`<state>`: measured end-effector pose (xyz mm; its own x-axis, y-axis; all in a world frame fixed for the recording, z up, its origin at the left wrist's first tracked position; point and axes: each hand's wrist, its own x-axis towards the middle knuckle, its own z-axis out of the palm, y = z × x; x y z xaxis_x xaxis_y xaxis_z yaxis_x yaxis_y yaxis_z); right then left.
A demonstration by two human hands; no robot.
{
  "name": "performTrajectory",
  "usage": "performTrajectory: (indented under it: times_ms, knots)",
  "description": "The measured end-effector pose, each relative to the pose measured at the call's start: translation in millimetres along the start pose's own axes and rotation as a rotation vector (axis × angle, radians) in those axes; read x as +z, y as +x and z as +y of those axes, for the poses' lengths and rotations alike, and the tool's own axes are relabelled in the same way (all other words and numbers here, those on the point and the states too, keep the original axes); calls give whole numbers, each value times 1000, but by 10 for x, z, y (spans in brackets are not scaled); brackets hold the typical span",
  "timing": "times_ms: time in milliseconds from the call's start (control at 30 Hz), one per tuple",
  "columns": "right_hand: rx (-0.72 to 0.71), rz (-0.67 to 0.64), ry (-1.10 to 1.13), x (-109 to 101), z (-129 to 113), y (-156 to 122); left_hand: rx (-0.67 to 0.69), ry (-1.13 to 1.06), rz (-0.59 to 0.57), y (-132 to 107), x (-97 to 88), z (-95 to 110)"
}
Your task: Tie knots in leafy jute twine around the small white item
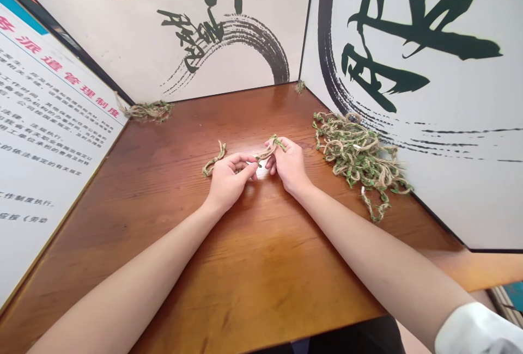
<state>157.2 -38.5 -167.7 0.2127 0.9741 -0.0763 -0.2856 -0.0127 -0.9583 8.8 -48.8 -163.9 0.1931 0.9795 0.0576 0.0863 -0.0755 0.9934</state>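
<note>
Over the middle of the table, my left hand [231, 177] pinches one end of a twine cord with small green leaves [266, 152]. The other end of this leafy twine is between the thumb and fingers of my right hand [289, 164], with a green tip showing above the thumb. The short stretch between both hands is visible; the rest is hidden by my fingers. Just left of my left hand, a second leafy twine piece [214, 159] lies on the table, partly behind the hand.
A large tangled heap of leafy twine [359, 152] lies at the right against a white panel [461, 179]. A smaller bunch [149, 110] is in the back left corner, and a little tuft [300, 86] in the far corner. Printed panels enclose the wooden table [229, 283].
</note>
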Motion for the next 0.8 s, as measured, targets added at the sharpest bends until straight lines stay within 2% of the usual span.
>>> performTrajectory:
  times_ms: [267, 800]
  knots:
    - [-65, 34, -17, -8, 30, 11, 5, 24, 0, -9, -2, 3]
    - [-76, 87, -97, -16, 20, -11, 33, 56, -3, -15, 7, 28]
